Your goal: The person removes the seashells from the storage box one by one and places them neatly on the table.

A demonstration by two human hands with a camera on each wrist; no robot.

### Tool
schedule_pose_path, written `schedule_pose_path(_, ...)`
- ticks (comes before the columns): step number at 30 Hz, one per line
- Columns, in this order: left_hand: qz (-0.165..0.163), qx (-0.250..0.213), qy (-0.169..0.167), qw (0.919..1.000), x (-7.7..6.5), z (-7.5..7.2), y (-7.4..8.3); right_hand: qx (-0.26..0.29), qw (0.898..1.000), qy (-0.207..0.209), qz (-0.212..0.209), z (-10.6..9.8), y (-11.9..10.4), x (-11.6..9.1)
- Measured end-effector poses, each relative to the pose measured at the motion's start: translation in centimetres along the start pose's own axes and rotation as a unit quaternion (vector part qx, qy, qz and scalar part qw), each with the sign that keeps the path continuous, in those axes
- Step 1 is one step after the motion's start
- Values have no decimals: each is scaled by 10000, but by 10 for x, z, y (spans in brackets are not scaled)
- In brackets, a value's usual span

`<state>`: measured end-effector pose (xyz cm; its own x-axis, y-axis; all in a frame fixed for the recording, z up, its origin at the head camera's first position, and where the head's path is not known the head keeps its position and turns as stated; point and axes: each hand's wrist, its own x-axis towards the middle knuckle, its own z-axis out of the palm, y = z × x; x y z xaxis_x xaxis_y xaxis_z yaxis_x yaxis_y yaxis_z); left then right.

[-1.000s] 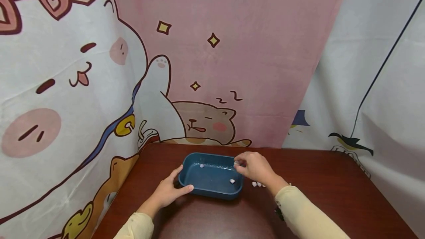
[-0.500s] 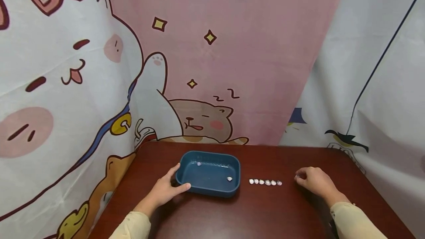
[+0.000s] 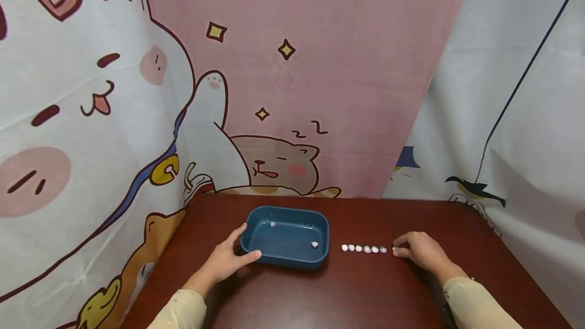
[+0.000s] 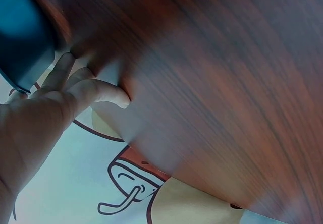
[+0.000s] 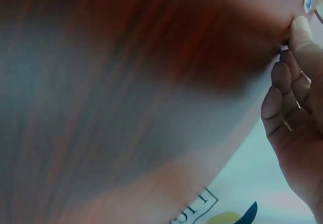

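Small whitish seashells (image 3: 367,249) lie in a row on the dark wooden table, right of a blue rectangular baking dish (image 3: 288,261). My right hand (image 3: 422,250) is at the row's right end, low over the table, and pinches another small shell (image 3: 394,249) between thumb and fingertips. That shell is mostly hidden by the fingers. My left hand (image 3: 226,258) rests against the dish's near left corner, thumb on the front rim, fingers spread along the left side. In the left wrist view its fingers (image 4: 108,93) look relaxed. Inside the dish are two shells, one front right (image 3: 314,244) and one back left (image 3: 272,224).
The brown table (image 3: 292,298) reaches back to a hanging cloth (image 3: 356,90) printed with cartoon cats. At the table's right edge the cloth continues in white with a printed bird (image 3: 477,189).
My right hand has moved from above the dish's right side out over the table, then slightly left to the row's right end. The left hand stays at the dish.
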<state>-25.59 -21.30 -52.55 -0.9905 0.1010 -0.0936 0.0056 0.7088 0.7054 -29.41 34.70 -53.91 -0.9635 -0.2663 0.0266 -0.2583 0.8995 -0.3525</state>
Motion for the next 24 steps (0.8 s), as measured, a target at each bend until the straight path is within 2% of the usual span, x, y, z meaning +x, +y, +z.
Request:
schedule_pose_path(5,13,-12,-4,10000,1,-1,0,123,9998,142,-63,7,-6,1)
schedule_pose_path(24,-19,-15,0,10000,0,0,0,136,9991,410,-23,20,-4,1)
